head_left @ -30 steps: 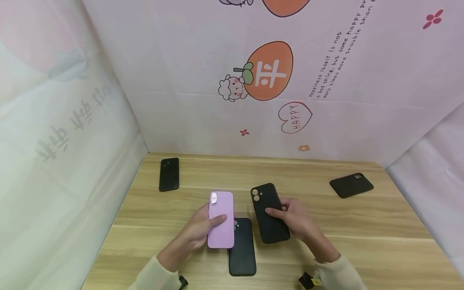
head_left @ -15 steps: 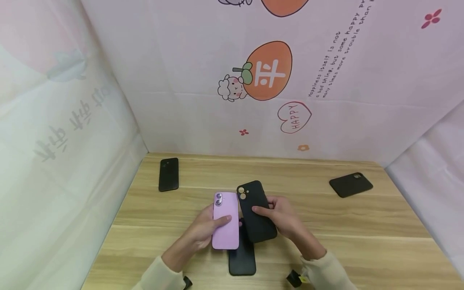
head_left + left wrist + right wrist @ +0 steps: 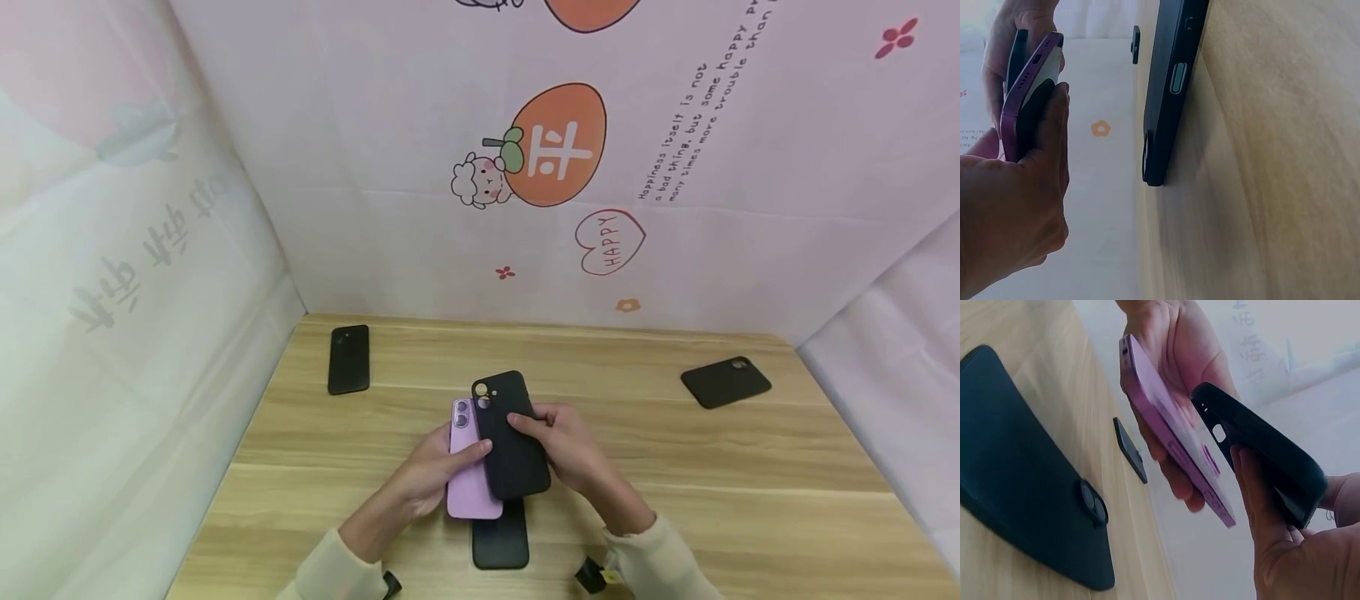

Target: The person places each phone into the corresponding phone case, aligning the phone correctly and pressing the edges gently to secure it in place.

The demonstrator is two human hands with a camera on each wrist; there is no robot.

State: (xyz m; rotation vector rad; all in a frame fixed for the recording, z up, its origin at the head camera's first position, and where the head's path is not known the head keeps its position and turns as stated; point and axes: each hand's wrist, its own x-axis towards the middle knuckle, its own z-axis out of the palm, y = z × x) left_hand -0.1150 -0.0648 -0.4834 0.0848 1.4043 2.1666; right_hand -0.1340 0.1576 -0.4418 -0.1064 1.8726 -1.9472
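At the lower centre of the head view, the left hand point(image 3: 433, 468) grips a pink phone point(image 3: 468, 487), its thumb over the edge of the black case point(image 3: 517, 450) that the right hand point(image 3: 566, 443) pinches, partly covering the phone. Below them, a dark-cased phone point(image 3: 501, 547) lies on the desk point(image 3: 637, 467). In the left wrist view, phone and case tilt at upper left. In the right wrist view, centre-right, a gap shows between them, the case's hollow side facing the phone.

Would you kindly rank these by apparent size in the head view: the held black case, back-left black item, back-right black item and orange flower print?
1. Held black case
2. Back-left black item and back-right black item: too alike to rank
3. Orange flower print
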